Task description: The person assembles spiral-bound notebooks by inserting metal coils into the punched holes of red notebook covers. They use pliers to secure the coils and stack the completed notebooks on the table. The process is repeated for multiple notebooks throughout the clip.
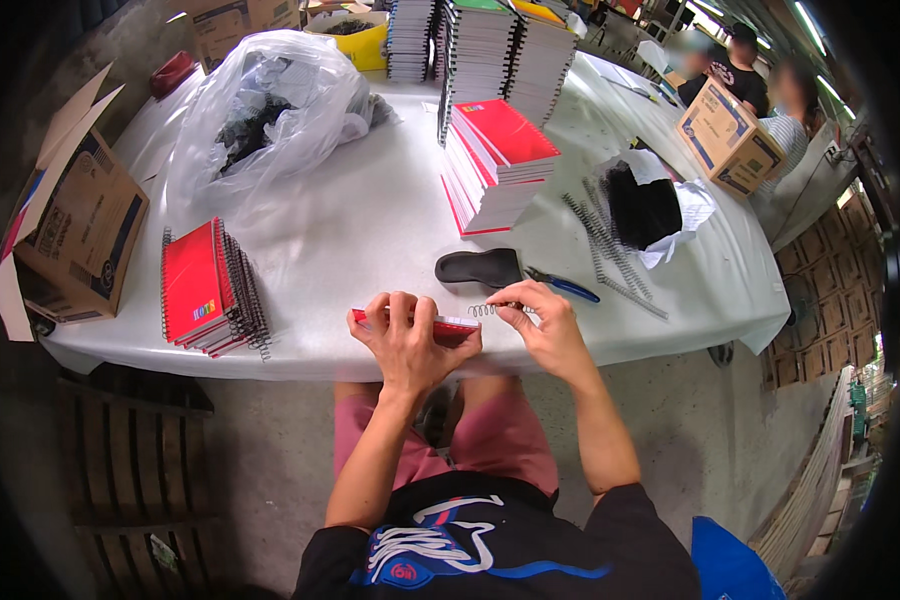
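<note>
My left hand [407, 345] grips a red notebook [454, 328] on its edge near the front of the table, its fingers over the top. Just to the right, my right hand [545, 325] pinches a dark spiral binding coil [484, 310], whose free end meets or nearly meets the notebook's right end. Behind my hands lie a black, rounded, sole-shaped object [478, 267] and pliers with blue handles [562, 284]. Farther back stands a stack of red-covered notebooks [500, 165] with no coils visible. At the left sits a pile of red spiral-bound notebooks [198, 285].
Loose coils [610, 250] lie at the right beside a black bundle in white paper [642, 205]. A clear plastic bag [270, 110] and an open cardboard box [90, 215] occupy the left. Tall spiral notebook stacks [478, 60] stand behind. People work at the far right near another box [730, 137].
</note>
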Available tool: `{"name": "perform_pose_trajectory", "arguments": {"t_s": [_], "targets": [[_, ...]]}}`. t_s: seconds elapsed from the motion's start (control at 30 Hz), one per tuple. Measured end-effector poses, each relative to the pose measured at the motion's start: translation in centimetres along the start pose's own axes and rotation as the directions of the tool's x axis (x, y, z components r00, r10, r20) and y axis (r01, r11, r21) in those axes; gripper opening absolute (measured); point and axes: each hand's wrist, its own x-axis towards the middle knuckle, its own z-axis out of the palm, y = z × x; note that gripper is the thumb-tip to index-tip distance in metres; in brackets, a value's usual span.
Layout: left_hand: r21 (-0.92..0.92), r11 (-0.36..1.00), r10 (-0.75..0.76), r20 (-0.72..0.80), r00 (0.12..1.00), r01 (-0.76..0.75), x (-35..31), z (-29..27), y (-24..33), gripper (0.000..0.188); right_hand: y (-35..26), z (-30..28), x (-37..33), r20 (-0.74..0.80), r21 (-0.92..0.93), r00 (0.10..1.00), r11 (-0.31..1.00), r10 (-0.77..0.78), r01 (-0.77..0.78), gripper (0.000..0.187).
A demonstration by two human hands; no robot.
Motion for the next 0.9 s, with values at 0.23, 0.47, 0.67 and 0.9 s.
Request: {"name": "perform_pose_trajectory", "arguments": {"t_s": [0.23,0.47,0.67,0.9], "targets": [[-0.012,1.0,-0.002,-0.026,1.0,0.001,0.5,0.5,0.1,0.051,0.4,-1.1,0.5,0.095,-0.117,0.995,0.993,-0.006,0.017,0.01],[-0.019,1.0,0.012,0.005,1.0,-0.012,0.9,-0.2,0.1,0.053,1.0,-2.1,1.3,0.279,0.056,0.959,0.998,-0.037,0.023,0.012],[-0.036,0.999,0.005,0.07,0.998,-0.002,1.1,-0.5,-0.3,0.057,0.8,-2.5,1.9,0.345,0.026,0.921,0.983,-0.18,0.182,0.016],[-0.04,0.997,0.068,0.114,0.991,-0.064,1.1,-0.9,-0.5,0.053,-0.6,-1.9,1.5,0.387,0.126,0.919,0.983,0.078,-0.136,0.043]]}}
